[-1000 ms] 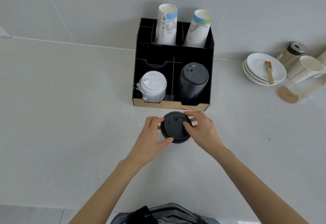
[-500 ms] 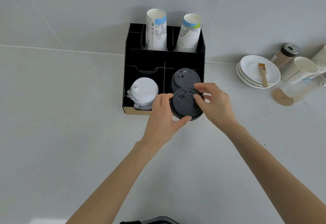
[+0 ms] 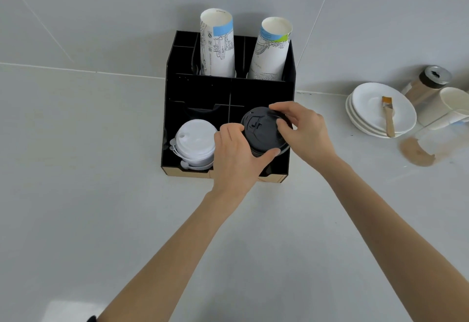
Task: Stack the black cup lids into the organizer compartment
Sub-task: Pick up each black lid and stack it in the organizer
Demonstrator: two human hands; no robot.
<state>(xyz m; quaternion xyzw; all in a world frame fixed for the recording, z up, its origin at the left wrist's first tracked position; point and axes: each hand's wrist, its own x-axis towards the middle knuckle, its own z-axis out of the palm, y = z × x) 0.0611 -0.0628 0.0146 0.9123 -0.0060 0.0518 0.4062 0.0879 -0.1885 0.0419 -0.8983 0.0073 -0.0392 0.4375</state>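
A black cup lid stack (image 3: 264, 132) sits over the front right compartment of the black organizer (image 3: 203, 93). My left hand (image 3: 236, 154) grips its left and near edge, thumb under the rim. My right hand (image 3: 302, 131) holds its right and far edge with fingertips on top. The lids lower in that compartment are hidden by the held lids and my hands. A stack of white lids (image 3: 195, 141) fills the front left compartment.
Two tall paper cup stacks (image 3: 218, 45) (image 3: 271, 50) stand in the organizer's rear slots. At the right lie stacked white saucers (image 3: 375, 118) with a small brush (image 3: 388, 116), a brown shaker (image 3: 426, 85), a white cup (image 3: 454, 108) and a brown powder smear (image 3: 416, 154).
Both hands carried the black lids from the counter in front of the organizer up and over the front right compartment, onto the black stack there.
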